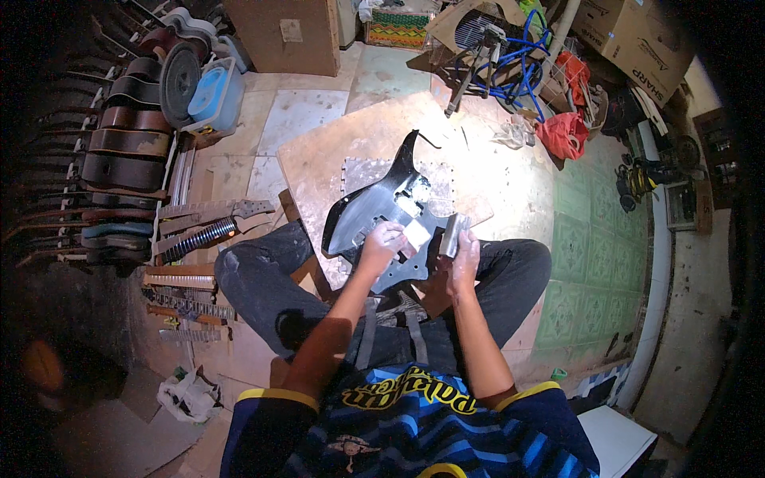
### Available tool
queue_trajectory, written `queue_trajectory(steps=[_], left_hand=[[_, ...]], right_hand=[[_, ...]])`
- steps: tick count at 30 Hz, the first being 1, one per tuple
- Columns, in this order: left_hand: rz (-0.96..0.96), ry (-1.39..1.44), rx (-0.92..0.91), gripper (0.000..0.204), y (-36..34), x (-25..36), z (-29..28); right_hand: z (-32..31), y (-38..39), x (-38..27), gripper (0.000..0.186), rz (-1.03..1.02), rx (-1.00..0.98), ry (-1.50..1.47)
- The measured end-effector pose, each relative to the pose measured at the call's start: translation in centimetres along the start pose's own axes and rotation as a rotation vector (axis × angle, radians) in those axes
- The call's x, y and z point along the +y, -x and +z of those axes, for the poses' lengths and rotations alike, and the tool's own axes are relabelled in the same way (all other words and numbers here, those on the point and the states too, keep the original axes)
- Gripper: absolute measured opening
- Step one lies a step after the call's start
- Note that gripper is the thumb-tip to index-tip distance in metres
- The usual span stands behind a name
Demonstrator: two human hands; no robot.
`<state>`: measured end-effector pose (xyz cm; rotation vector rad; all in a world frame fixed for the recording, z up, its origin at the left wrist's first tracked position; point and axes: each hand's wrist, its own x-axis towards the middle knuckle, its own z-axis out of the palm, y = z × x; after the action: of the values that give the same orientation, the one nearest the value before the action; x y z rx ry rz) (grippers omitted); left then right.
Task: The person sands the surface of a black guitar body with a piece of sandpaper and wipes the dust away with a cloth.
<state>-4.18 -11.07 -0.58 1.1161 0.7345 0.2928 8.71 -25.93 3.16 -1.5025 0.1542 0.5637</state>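
Observation:
A black electric guitar body [358, 213] with a long curved horn lies in front of my crossed legs. Pale dust marks its surface, and cavities are cut into it. Over its lower middle, my left hand [386, 244] holds a small pale, flat square piece [416, 233] between its fingers; its material is unclear. At the body's right edge, my right hand [464, 263] is closed round a grey block [454, 234] with a shiny face, held upright. Whitish dust covers the fingers of both hands.
Beneath the body lie a foam mat [355, 172] and a wide board [311, 151]. Several guitar necks [215, 231] lie at the left, near a row of guitars [127, 139]. A coiled blue hose [522, 60] and a red bag [562, 135] sit at the far right.

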Motion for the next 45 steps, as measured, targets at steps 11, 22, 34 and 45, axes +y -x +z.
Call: queue_trajectory(steps=[11, 22, 34, 45], left_hand=[[0.091, -0.401, 0.204, 0.035, -0.6, -4.0, -0.1], [0.109, -0.459, 0.155, 0.04, 0.9, -2.8, -0.4], [0.234, -0.708, 0.284, 0.022, 1.5, -3.0, 1.0], [0.201, -0.689, 0.323, 0.014, 3.0, -0.9, 2.2]], right_hand=[[1.0, -0.5, -0.3, 0.039, -0.669, -0.431, 1.103], [1.0, 2.7, -0.8, 0.064, -0.815, -0.45, 1.397], [0.9, 3.5, 1.9, 0.06, -0.803, -0.339, 1.56], [0.4, 3.3, 0.8, 0.062, -0.752, -0.214, 1.504]])
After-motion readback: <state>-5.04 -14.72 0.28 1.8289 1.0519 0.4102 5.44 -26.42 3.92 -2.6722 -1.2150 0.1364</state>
